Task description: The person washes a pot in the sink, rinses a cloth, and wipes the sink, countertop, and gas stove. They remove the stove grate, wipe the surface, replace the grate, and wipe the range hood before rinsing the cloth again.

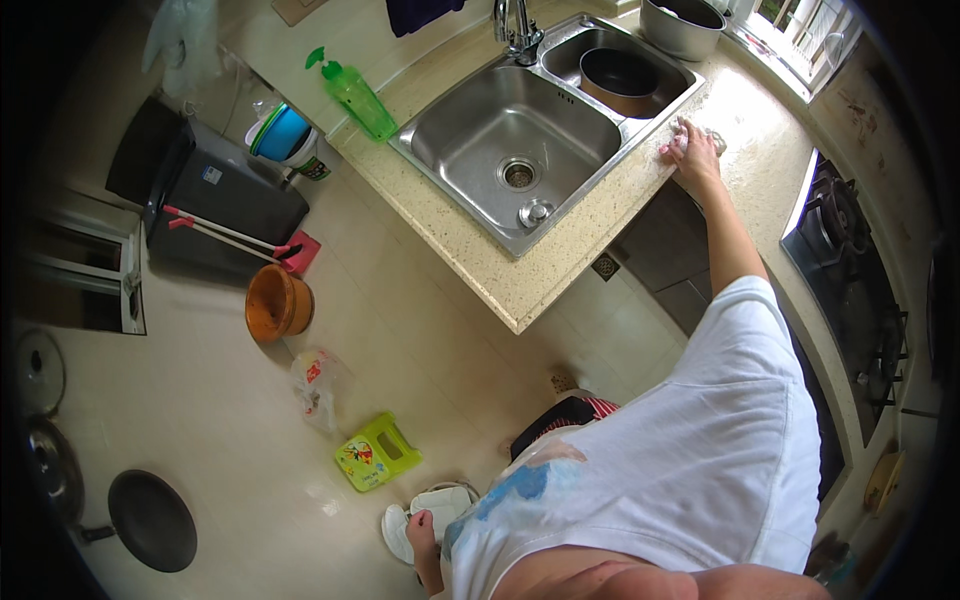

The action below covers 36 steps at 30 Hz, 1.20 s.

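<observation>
My right hand [696, 156] is at the counter's edge, right of the small sink basin, with its fingers on a crumpled pink and white cloth [673, 147]. The counter [739, 142] shines wetly beside it. My left hand [421, 531] hangs low at the left of my white T-shirt, its fingers curled, with nothing visible in it. The large stainless steel sink basin [480, 135] holds a metal drain strainer [535, 213]. A dark-lined pan [619, 81] sits in the small basin. A green pump bottle [358, 101] stands left of the sink.
A metal pot [682, 30] stands behind the small basin, and a gas hob [844, 262] is at the right. On the floor are a lime green plastic stool [375, 457], a plastic bag [316, 386], a brown bucket [276, 304], a pink dustpan [302, 253] and a dark bin [225, 195].
</observation>
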{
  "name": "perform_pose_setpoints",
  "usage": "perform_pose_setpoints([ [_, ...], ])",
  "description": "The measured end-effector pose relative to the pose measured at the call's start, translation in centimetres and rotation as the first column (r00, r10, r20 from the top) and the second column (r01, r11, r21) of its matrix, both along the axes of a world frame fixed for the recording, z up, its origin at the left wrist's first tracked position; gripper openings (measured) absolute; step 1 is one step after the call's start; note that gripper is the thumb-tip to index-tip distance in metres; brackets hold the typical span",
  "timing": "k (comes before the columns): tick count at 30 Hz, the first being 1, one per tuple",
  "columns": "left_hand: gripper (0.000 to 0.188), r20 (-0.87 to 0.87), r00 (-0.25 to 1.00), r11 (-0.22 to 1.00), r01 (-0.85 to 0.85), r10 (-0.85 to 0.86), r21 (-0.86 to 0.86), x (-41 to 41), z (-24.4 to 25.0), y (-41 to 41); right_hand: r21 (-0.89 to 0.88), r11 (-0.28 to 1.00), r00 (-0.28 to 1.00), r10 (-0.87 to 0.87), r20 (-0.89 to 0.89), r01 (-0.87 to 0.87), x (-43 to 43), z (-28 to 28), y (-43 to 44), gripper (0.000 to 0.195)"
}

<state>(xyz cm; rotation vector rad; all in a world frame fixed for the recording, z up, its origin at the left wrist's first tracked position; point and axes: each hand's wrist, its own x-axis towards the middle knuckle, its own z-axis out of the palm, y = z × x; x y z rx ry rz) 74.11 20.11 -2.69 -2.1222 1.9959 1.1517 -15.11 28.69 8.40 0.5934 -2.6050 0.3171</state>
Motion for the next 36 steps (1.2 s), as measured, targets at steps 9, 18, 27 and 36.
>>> perform_pose_setpoints([
  [9, 0.017, -0.195, 0.977, 0.987, -0.060, 0.089, 0.151, -3.3, -2.3, -3.9, 0.098, 0.980, 0.941, 0.134, 0.310, -0.172, 13.1, 1.8, -6.3, 0.033],
  [18, 0.034, -0.493, 0.868, 0.989, 0.028, 0.049, 0.149, -23.4, 6.2, -9.8, -0.930, 0.361, 0.044, 0.930, 0.365, 0.069, 31.2, -1.6, -13.8, 0.038],
  [27, 0.044, -0.844, 0.182, 0.792, 0.294, 0.504, 0.536, -38.2, 16.2, -11.2, -0.911, 0.395, -0.291, 0.864, 0.412, -0.115, 34.9, 6.3, -13.7, 0.044],
  [36, 0.045, -0.835, 0.357, 0.901, 0.276, -0.419, -0.334, -45.2, 22.5, -10.1, -0.791, 0.491, -0.660, 0.735, 0.153, 0.364, 32.0, 10.1, -11.0, 0.046],
])
